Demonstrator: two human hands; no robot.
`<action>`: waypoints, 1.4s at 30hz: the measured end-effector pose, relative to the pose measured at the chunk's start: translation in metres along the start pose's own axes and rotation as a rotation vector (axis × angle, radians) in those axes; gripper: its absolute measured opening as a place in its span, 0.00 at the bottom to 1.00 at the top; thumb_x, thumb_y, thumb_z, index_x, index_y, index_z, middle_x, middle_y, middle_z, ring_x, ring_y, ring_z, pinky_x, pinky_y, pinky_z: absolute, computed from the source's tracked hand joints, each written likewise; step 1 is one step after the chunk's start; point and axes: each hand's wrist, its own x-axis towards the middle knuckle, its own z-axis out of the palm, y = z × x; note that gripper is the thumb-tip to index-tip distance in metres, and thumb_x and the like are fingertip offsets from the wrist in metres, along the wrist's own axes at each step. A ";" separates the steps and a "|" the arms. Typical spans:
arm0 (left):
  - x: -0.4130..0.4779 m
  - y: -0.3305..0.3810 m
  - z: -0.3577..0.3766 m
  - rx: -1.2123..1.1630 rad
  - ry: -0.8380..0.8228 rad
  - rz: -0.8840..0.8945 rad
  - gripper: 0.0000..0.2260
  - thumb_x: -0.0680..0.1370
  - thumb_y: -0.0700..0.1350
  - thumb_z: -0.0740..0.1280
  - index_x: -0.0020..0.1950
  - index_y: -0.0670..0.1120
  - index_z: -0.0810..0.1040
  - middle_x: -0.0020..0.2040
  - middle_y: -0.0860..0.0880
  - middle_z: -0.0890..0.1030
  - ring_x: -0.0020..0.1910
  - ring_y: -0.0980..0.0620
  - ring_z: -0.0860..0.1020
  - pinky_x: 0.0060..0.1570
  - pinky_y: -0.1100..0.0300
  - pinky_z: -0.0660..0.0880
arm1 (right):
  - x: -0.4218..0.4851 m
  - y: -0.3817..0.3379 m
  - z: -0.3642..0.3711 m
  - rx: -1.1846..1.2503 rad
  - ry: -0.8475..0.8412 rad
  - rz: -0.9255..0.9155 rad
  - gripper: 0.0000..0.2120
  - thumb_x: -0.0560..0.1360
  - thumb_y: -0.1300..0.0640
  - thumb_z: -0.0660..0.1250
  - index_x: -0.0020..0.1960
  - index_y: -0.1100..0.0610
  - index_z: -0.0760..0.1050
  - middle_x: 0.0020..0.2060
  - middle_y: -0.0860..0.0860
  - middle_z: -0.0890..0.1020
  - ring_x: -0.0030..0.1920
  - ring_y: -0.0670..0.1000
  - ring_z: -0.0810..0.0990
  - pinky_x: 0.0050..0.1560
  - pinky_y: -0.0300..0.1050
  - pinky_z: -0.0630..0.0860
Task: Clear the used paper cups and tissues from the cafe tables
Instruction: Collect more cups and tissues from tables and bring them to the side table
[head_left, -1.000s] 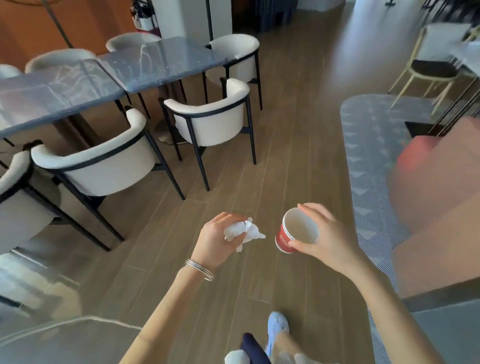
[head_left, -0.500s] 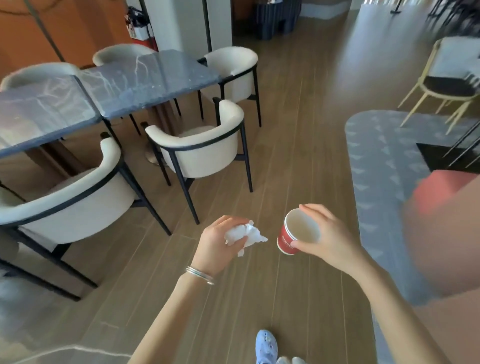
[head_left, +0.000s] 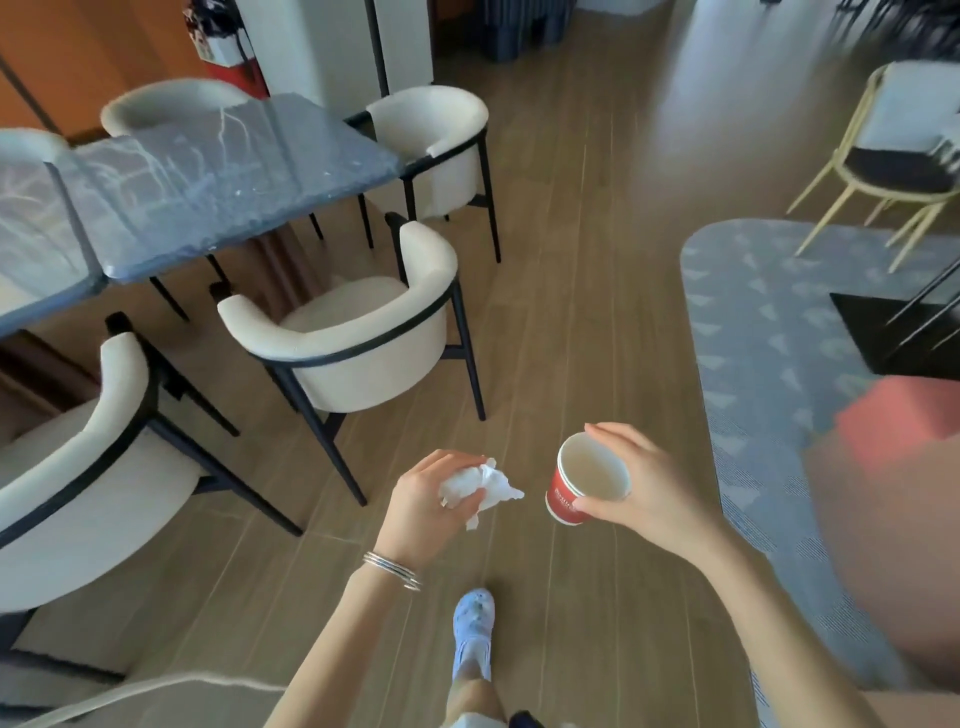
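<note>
My left hand (head_left: 426, 506) grips a crumpled white tissue (head_left: 480, 486), whose loose end sticks out to the right of my fingers. To its right, my right hand (head_left: 652, 491) holds a red paper cup (head_left: 582, 480) by the rim, thumb on the near side and fingers on the far side. The cup is tilted toward me and its pale inside looks empty. Both hands hang over the wooden floor, about a hand's width apart.
Dark marble tables (head_left: 208, 182) with white armchairs (head_left: 353, 343) stand to the left. A grey patterned rug (head_left: 769, 338) lies to the right, with a yellow-legged chair (head_left: 893, 171) behind it. Open wooden floor runs ahead. My blue shoe (head_left: 472, 623) is below.
The tables and chairs have slid toward me and to the left as I walk forward. Both hands keep the same hold on the tissue and the cup.
</note>
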 end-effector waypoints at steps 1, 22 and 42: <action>0.023 -0.004 -0.002 0.001 0.000 0.007 0.12 0.70 0.41 0.73 0.52 0.50 0.81 0.49 0.56 0.80 0.47 0.58 0.78 0.46 0.59 0.76 | 0.022 0.001 -0.005 0.000 0.010 -0.003 0.38 0.65 0.46 0.74 0.71 0.49 0.63 0.67 0.38 0.64 0.64 0.42 0.68 0.60 0.40 0.67; 0.419 -0.056 0.033 -0.011 -0.066 0.098 0.12 0.70 0.41 0.73 0.52 0.52 0.80 0.49 0.61 0.79 0.49 0.65 0.76 0.46 0.75 0.69 | 0.375 0.080 -0.106 0.040 0.101 0.044 0.36 0.67 0.48 0.74 0.70 0.50 0.63 0.64 0.35 0.64 0.61 0.36 0.65 0.56 0.33 0.62; 0.793 -0.062 0.140 -0.025 -0.028 0.052 0.13 0.70 0.40 0.73 0.52 0.52 0.80 0.49 0.59 0.79 0.47 0.62 0.77 0.45 0.67 0.74 | 0.725 0.226 -0.250 -0.011 0.051 -0.021 0.37 0.66 0.47 0.74 0.71 0.51 0.63 0.67 0.39 0.65 0.63 0.39 0.65 0.57 0.31 0.60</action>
